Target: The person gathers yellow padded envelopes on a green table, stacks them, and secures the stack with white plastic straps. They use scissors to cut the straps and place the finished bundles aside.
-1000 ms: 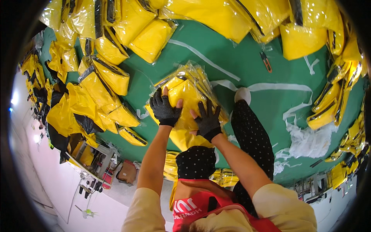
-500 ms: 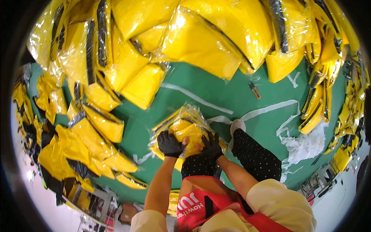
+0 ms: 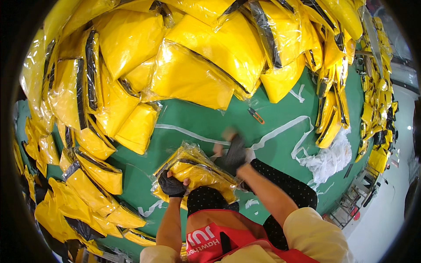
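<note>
Head view: film-wrapped yellow package (image 3: 206, 172) lies on the green floor (image 3: 280, 109) at my knee (image 3: 205, 200). My left hand (image 3: 172, 184) grasps its left side. My right hand (image 3: 231, 155), blurred, is near its right side; grip cannot be determined. Beyond: white strip (image 3: 188, 132), orange-and-black tool (image 3: 256, 115).

The yellow packet (image 3: 199, 172) looks glossy, crinkled, plastic-wrapped.

Likely a workshop: plastic-wrapped yellow bundles (image 3: 190, 79) heaped all around.
</note>
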Demonstrator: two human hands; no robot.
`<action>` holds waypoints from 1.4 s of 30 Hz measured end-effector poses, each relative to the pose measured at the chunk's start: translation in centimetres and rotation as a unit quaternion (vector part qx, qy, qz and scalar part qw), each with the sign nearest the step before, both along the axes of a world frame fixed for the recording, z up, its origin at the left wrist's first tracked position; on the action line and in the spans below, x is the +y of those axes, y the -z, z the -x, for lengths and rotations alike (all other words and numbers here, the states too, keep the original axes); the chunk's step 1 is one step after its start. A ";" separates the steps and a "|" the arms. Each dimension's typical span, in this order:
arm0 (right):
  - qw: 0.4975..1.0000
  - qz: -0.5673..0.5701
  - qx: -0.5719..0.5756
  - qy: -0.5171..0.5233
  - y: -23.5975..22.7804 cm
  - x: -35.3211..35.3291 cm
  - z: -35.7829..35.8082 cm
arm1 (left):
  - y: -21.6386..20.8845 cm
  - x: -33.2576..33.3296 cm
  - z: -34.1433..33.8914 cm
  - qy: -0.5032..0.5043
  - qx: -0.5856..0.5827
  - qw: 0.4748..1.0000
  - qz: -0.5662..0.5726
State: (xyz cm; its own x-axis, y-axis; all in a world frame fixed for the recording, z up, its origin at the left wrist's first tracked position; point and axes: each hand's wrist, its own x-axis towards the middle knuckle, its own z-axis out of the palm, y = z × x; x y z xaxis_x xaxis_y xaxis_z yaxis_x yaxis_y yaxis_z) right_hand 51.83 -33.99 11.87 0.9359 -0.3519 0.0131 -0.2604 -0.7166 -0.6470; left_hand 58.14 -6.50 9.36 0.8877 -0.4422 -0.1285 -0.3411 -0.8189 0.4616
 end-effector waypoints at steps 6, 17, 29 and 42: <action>0.891 0.421 0.171 -0.007 0.5 -15.4 -13.9 | -1.1 -1.9 -1.1 -0.120 0.007 0.990 0.069; 0.991 0.086 0.096 -0.019 -18.9 -19.5 -8.0 | 5.4 -20.6 -10.4 -0.151 0.308 0.798 0.494; 0.936 -0.044 0.260 -0.234 -4.8 -17.6 -22.8 | 6.0 -21.7 -2.3 -0.356 0.339 0.626 0.605; 0.967 0.040 0.131 -0.215 -1.2 -15.8 -25.1 | 5.5 -21.7 -8.3 -0.394 0.415 0.456 0.682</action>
State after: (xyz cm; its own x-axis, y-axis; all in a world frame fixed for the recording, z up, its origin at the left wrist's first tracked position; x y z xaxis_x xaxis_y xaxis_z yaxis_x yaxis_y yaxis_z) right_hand 76.92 -49.79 13.04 0.9705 0.0628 -0.2329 -0.0745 -0.8403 -0.5370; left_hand 66.49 -28.18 3.88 0.7355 -0.1997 -0.6475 0.5669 0.7047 0.4266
